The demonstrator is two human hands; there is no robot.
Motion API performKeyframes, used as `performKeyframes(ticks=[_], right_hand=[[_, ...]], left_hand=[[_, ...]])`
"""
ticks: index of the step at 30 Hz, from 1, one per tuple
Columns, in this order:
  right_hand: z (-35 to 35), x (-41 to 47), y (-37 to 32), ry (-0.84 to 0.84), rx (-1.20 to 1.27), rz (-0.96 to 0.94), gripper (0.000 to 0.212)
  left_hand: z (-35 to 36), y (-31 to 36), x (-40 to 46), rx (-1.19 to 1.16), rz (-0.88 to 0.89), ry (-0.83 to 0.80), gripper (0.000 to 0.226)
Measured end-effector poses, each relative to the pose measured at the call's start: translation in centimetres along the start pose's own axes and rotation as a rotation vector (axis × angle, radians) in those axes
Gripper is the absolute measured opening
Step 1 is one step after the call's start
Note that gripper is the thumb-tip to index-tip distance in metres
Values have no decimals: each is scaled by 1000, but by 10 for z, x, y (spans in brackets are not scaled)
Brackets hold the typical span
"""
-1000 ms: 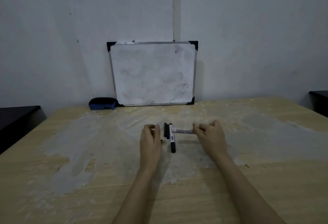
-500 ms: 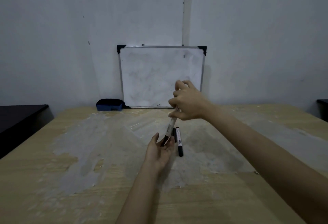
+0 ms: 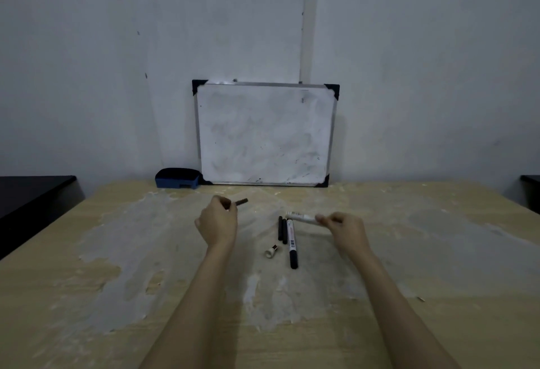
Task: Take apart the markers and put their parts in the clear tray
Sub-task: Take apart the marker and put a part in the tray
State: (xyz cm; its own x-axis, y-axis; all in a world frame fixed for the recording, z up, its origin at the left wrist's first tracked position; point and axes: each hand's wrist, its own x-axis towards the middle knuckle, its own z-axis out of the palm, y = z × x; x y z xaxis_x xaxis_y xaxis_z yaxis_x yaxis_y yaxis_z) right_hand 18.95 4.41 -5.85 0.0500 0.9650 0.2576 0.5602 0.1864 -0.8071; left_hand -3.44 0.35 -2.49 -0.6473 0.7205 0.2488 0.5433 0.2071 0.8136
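Note:
My left hand (image 3: 217, 222) is closed around a short dark rod (image 3: 242, 201), an ink core that sticks out to the right of my fingers. My right hand (image 3: 343, 229) pinches a white marker barrel (image 3: 301, 217), held level just above the table. Between my hands lie a whole white-and-black marker (image 3: 292, 244), two thin black sticks (image 3: 282, 228) side by side, and a small white tip piece (image 3: 271, 251). A faint clear sheet (image 3: 257, 207), perhaps the clear tray, lies under them; its edges are hard to make out.
A whiteboard (image 3: 264, 134) leans on the wall at the table's far edge, with a blue eraser (image 3: 177, 178) to its left. Dark furniture stands at the left (image 3: 32, 193) and the far right (image 3: 530, 190). The wooden table (image 3: 87, 295) has pale worn patches.
My right hand came down from holding the marker upright over my left palm. The ink core is now out in my left hand, and the white tip piece lies on the table.

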Motion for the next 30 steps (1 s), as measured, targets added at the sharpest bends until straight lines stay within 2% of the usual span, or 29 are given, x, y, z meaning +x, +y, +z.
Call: performKeyframes(ticks=[3, 5, 8, 11, 14, 24, 28, 30], right_hand=[[16, -3, 19, 8, -13, 44, 30], [20, -4, 21, 30, -33, 31, 33], [22, -5, 24, 68, -39, 18, 37], [21, -7, 29, 124, -11, 40, 38], [18, -9, 32, 169, 30, 65, 37], [16, -11, 30, 181, 17, 79, 40], [9, -9, 31, 222, 17, 113, 29], [6, -7, 36, 205, 32, 94, 14]], left_hand=[[8, 4, -4, 265, 117, 16, 38], [12, 11, -17, 291, 273, 56, 34], [23, 20, -39, 372, 442, -106, 25], [38, 31, -51, 552, 409, -322, 25], [51, 35, -51, 673, 340, -396, 25], [55, 34, -43, 768, 330, -382, 28], [44, 29, -52, 717, 375, -281, 25], [38, 22, -56, 631, 387, -191, 23]])
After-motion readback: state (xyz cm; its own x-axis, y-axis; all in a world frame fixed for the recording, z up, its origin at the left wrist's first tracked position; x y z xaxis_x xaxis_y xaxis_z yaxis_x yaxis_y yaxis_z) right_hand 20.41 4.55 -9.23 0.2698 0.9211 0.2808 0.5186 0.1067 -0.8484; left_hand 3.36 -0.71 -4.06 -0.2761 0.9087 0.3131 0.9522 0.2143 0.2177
